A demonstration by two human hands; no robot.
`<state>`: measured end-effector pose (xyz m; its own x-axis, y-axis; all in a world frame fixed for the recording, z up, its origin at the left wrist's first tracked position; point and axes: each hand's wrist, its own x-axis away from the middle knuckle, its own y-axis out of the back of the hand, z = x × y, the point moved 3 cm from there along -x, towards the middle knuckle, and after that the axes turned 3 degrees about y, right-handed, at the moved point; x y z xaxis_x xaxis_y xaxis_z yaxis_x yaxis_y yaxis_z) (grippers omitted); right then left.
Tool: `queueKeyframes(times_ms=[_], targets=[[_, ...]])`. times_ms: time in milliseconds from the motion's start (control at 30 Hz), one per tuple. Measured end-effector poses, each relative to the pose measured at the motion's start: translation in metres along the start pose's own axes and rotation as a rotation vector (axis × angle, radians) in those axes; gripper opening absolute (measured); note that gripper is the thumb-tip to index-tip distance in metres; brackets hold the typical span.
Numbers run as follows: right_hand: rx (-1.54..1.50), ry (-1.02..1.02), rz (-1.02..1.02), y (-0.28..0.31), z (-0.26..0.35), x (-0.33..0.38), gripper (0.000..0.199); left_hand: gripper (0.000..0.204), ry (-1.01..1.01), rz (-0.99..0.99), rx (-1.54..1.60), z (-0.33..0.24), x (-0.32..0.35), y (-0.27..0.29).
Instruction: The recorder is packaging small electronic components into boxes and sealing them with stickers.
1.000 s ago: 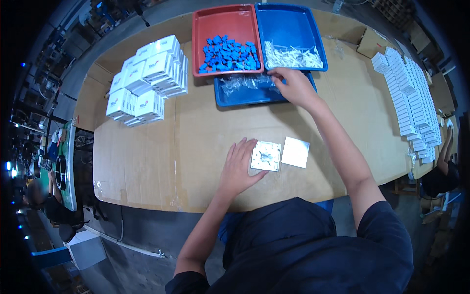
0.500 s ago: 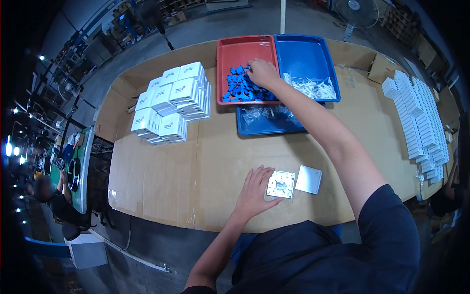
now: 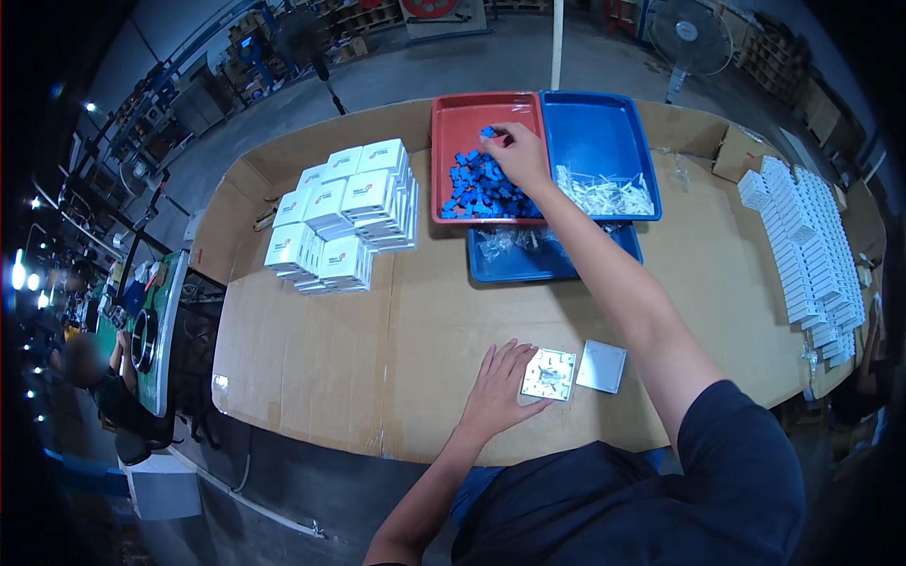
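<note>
My left hand [image 3: 498,394] steadies a white square plastic housing [image 3: 548,374] on the cardboard table, fingers along its left side and thumb at its lower edge. The housing's inner side faces up, with small parts inside. Just right of it lies a flat white square cover [image 3: 601,366]. My right hand [image 3: 520,155] is raised over the red tray [image 3: 460,129], pinching a small blue plastic piece [image 3: 488,133] between thumb and fingertips. Below it lies a heap of similar blue pieces [image 3: 477,189].
A blue tray [image 3: 592,130] with thin white plastic pieces [image 3: 609,193] adjoins the red one. Under both sits another blue tray [image 3: 528,271] with clear plastic bags. Stacked white boxes [image 3: 342,209] stand left; rows of white housings [image 3: 802,245] stand right. Cardboard walls [image 3: 368,130] edge the table.
My right hand has lifted from the heap with a blue piece in its fingers. My left hand stays at the housing. The whole view has shifted slightly.
</note>
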<state>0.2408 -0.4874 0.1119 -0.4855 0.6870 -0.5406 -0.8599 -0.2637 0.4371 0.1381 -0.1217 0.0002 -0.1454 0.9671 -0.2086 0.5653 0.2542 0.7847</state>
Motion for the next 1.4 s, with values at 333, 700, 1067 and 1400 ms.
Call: queueKeyframes(times_ms=[333,700,1067,1400], targets=[[-1.973,-0.356,0.38,0.13,0.112,0.125,0.053,0.091,0.022,-0.024,-0.027,-0.001,0.0,-0.001],[-2.001,-0.357,0.293,0.173,0.116,0.185,0.055,0.091,0.057,-0.038,-0.009,-0.016,0.009,-0.007],[-0.249,-0.258,0.241,0.148,0.032,0.298,0.035,0.099,0.162,-0.144,0.027,-0.013,0.018,-0.019],[0.094,0.071,0.355,0.112,0.059,0.344,0.031,0.101,0.167,-0.169,0.044,-0.007,0.024,-0.025]])
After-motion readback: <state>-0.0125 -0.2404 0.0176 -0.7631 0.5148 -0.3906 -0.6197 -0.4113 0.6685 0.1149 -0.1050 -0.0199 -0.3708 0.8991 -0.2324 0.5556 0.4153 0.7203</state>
